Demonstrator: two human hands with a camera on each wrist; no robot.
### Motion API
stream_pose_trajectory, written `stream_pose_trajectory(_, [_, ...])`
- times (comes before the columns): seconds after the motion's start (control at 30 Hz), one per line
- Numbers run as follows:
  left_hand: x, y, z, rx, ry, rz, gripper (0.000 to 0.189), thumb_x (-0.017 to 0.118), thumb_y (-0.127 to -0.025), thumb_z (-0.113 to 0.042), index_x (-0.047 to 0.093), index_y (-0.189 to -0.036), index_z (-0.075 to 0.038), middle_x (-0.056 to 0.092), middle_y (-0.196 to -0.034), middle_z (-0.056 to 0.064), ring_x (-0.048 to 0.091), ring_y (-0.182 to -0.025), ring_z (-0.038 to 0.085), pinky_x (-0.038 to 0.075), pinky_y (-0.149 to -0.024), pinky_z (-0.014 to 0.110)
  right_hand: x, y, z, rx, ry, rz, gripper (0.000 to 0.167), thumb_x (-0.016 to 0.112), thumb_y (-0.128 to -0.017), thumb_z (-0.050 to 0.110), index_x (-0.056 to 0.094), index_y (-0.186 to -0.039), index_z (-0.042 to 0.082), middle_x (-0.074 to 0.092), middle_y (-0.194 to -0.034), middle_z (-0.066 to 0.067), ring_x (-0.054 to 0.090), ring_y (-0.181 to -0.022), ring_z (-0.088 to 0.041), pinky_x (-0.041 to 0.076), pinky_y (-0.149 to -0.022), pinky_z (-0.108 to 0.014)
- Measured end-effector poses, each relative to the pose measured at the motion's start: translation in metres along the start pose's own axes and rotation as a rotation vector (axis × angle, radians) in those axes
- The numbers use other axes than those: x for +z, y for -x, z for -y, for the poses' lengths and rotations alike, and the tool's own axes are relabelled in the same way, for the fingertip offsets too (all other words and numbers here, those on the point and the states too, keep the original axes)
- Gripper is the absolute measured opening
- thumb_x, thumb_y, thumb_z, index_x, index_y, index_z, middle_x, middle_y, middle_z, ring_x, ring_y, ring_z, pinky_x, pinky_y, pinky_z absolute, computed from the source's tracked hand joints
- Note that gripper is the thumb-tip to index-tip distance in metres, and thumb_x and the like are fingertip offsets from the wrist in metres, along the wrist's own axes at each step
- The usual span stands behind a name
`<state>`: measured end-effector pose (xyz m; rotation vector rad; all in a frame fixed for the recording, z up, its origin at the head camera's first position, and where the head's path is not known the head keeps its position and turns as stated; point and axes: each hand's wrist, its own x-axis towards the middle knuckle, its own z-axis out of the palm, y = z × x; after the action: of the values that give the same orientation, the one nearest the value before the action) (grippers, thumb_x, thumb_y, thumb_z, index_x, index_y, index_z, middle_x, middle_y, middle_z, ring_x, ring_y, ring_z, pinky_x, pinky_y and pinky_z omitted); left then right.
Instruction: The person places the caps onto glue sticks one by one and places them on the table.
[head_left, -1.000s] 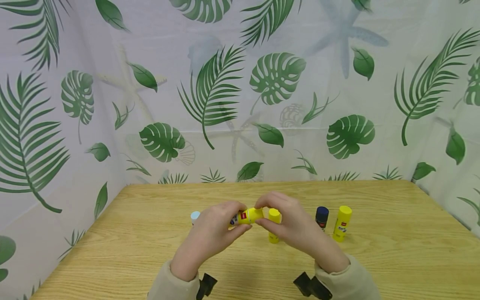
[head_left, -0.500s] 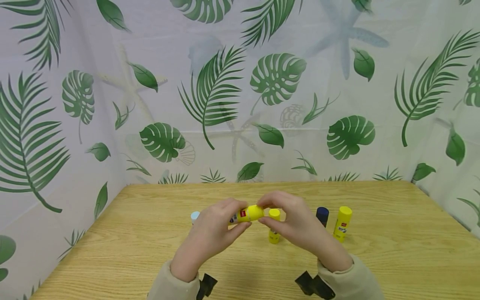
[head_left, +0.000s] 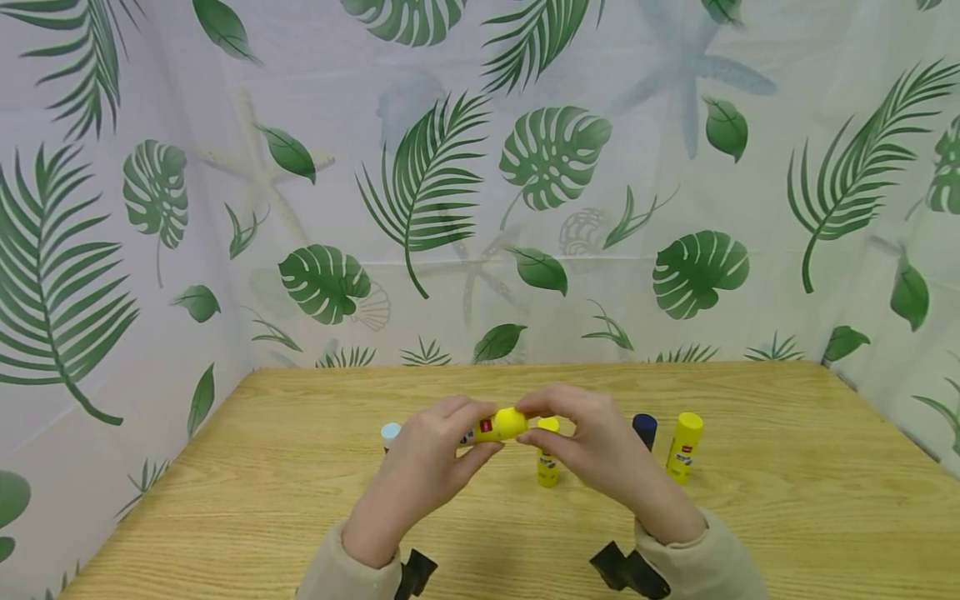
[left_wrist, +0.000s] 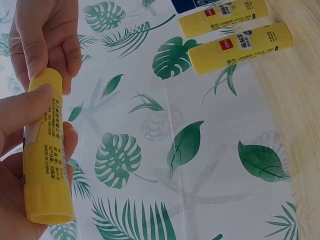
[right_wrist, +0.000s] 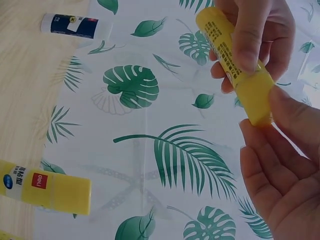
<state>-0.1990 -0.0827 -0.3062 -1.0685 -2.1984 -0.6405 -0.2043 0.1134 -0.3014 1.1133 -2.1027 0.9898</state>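
Raised over the table, a yellow glue stick [head_left: 512, 423] lies sideways between both hands. My left hand [head_left: 423, 454] grips its body between thumb and fingers; printed text on the barrel shows in the left wrist view. At the other end my right hand [head_left: 600, 437] pinches the yellow cap [right_wrist: 255, 95] with thumb and fingertips, and the cap looks seated on the barrel. Just behind the right hand, another yellow glue stick [head_left: 547, 471] stands upright on the table.
On the wooden table [head_left: 262, 500], a navy-capped glue stick [head_left: 644, 428] and a yellow glue stick [head_left: 685, 450] stand at the right. A navy-and-white glue stick [right_wrist: 75, 26] stands partly behind the left hand. A leaf-print cloth [head_left: 465, 183] hangs behind.
The held glue stick has turned slightly, its capped end now facing more toward the head camera. My right hand has shifted a little to the right; the left hand has barely moved.
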Motion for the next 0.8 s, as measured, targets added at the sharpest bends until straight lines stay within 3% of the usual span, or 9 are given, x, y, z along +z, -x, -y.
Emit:
stream_pose_trajectory(0.4, [0.0023, -0.0007, -0.0015, 0.009, -0.019, -0.01, 0.03, 0.074, -0.07, -0.009, 0.062, -0.097, -0.004, 0.061, -0.088, 0.003, 0.055, -0.073, 0.011, 0.046, -0.063, 0.017, -0.0021, 0.0006, 0.0006, 0.059, -0.027, 0.03, 0.024, 0.07, -0.07, 0.0, 0.065, -0.093, 0.001, 0.064, -0.09, -0.005, 0.061, -0.077, -0.014, 0.049, -0.067, -0.024])
stream_pose_trajectory(0.6, [0.0055, -0.0021, -0.0026, -0.031, -0.039, -0.017, 0.025, 0.071, -0.073, -0.011, 0.061, -0.095, -0.005, 0.06, -0.085, 0.001, 0.051, -0.067, 0.007, 0.045, -0.058, 0.018, -0.0023, 0.0006, 0.0011, 0.128, -0.011, 0.043, 0.024, 0.069, -0.074, 0.002, 0.064, -0.097, 0.002, 0.063, -0.093, -0.004, 0.059, -0.081, -0.013, 0.048, -0.07, -0.025])
stream_pose_trajectory(0.8, [0.0081, -0.0037, -0.005, -0.071, -0.065, -0.004, 0.025, 0.067, -0.072, -0.013, 0.06, -0.095, -0.004, 0.059, -0.081, 0.001, 0.049, -0.061, 0.006, 0.042, -0.052, 0.016, -0.0022, 0.0005, 0.0019, 0.11, -0.032, 0.023, 0.024, 0.068, -0.074, 0.0, 0.063, -0.098, 0.002, 0.062, -0.094, -0.002, 0.058, -0.082, -0.013, 0.048, -0.07, -0.027])
